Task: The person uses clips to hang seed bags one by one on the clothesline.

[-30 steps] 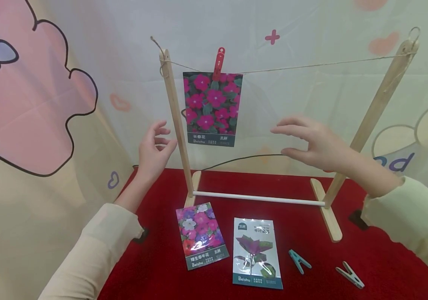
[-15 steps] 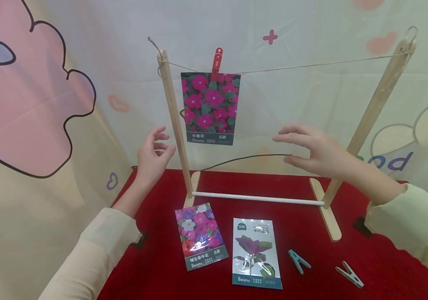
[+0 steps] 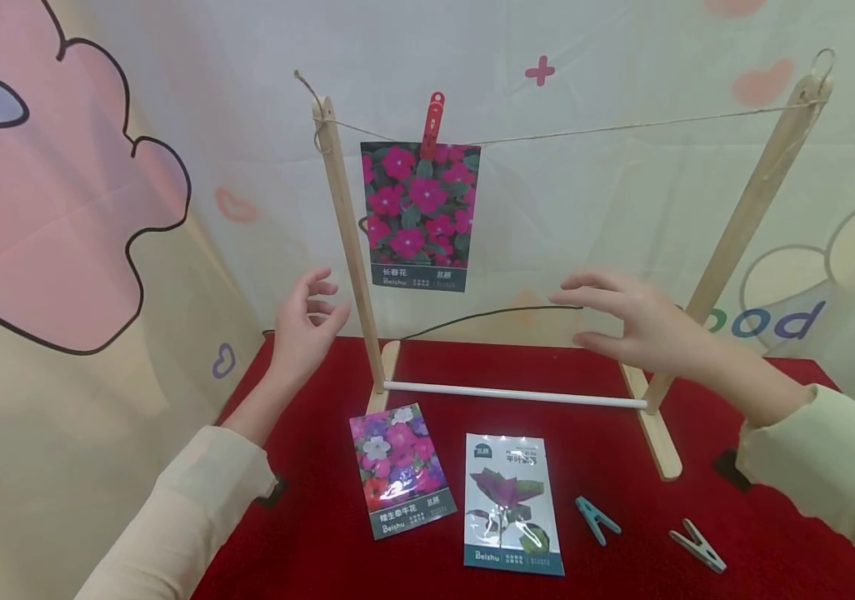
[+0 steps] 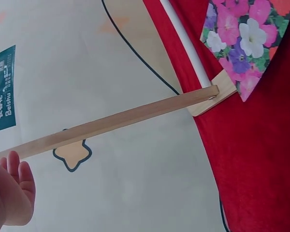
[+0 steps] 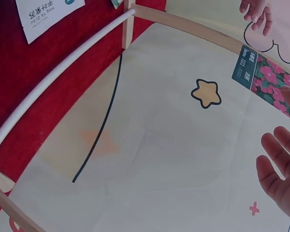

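Note:
A seed packet with magenta flowers (image 3: 416, 217) hangs from a twine line (image 3: 607, 129), held by a red clothespin (image 3: 432, 125). Just left of the rack's left post my left hand (image 3: 306, 321) hovers with relaxed fingers and nothing in it. My right hand (image 3: 633, 321) floats in the air before the right part of the rack, fingers loosely spread and holding nothing. On the red cloth lie a mixed-flower seed packet (image 3: 402, 471) and a white seed packet with a purple-leaved plant (image 3: 513, 504). Right of them are a blue clothespin (image 3: 597, 521) and a pale clothespin (image 3: 698, 546).
The wooden rack has a left post (image 3: 352, 242), a right post (image 3: 753, 208) and a white crossbar (image 3: 513, 393) low between them. A printed curtain (image 3: 532, 183) hangs behind. The red cloth (image 3: 307, 533) covers the table.
Both hands have sunk somewhat, the right one more and slightly to the right. The hanging packet, clothespins and packets on the cloth stay in place.

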